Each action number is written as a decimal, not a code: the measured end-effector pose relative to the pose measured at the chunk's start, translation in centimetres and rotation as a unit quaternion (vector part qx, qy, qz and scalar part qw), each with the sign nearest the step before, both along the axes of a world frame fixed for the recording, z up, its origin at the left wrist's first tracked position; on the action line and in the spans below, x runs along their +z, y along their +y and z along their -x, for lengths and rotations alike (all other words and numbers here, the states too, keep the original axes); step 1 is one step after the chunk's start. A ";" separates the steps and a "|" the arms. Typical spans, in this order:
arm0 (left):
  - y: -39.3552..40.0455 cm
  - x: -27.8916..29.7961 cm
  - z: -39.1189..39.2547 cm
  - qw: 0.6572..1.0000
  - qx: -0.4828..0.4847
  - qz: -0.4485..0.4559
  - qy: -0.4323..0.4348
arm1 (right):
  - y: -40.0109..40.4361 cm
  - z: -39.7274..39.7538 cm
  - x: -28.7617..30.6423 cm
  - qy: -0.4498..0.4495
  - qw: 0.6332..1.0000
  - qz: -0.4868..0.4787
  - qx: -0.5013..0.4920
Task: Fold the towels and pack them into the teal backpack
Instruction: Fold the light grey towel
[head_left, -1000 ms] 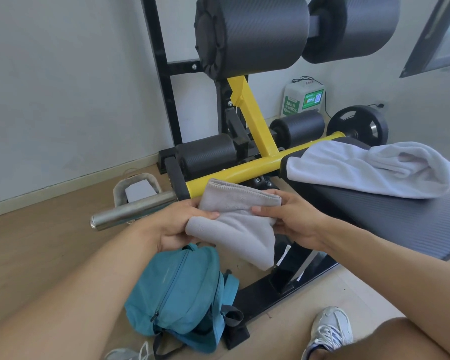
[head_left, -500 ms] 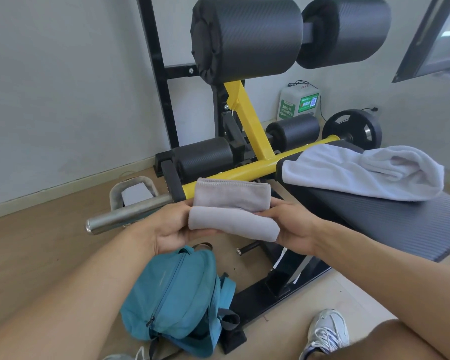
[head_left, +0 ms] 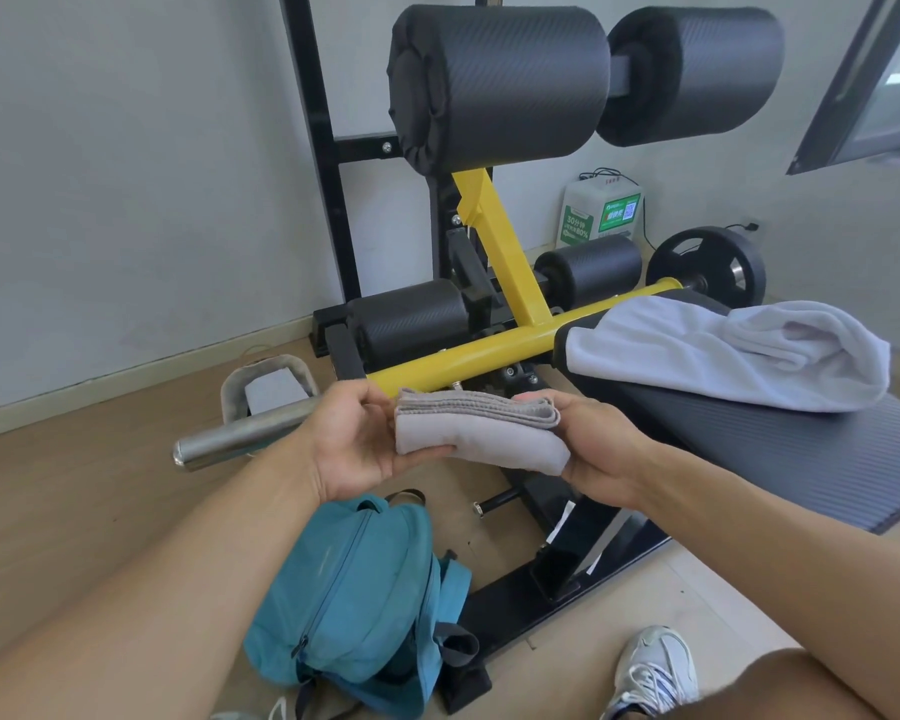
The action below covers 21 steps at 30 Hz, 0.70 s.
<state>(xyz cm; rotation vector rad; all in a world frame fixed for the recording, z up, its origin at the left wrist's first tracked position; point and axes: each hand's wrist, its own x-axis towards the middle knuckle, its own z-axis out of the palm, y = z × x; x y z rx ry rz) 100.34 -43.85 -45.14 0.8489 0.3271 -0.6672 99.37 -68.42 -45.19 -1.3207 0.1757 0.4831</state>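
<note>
While both hands grip grey towel, white towel on bench, backpack below

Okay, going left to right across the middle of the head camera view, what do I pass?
Steel bar end → left hand → folded grey towel → right hand → white towel lying on the black bench.

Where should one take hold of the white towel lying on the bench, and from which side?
Probably the flat, spread corner of the white towel near the yellow bar, pinched from above at the person's side. The far right end is bunched into rolls, so lifting there would likely drag a tangle.
</note>
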 end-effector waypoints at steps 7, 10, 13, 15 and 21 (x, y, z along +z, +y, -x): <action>-0.8 0.5 0.8 0.989 -0.075 -0.122 -0.027 | -0.1 0.3 -0.5 -0.142 0.981 0.128 0.016; -0.8 0.6 1.1 0.990 -0.097 -0.099 -0.017 | -0.6 0.2 -0.6 -0.204 0.963 0.178 0.012; -1.2 0.7 1.4 0.989 -0.110 -0.096 -0.011 | -1.1 0.1 -0.7 -0.257 0.940 0.223 0.034; -1.3 0.6 1.3 0.989 -0.112 -0.095 -0.004 | -1.2 0.1 -0.6 -0.284 0.925 0.246 0.054; -1.2 0.5 1.4 0.989 -0.097 -0.111 -0.018 | -1.5 -0.1 -0.3 -0.257 0.948 0.168 0.086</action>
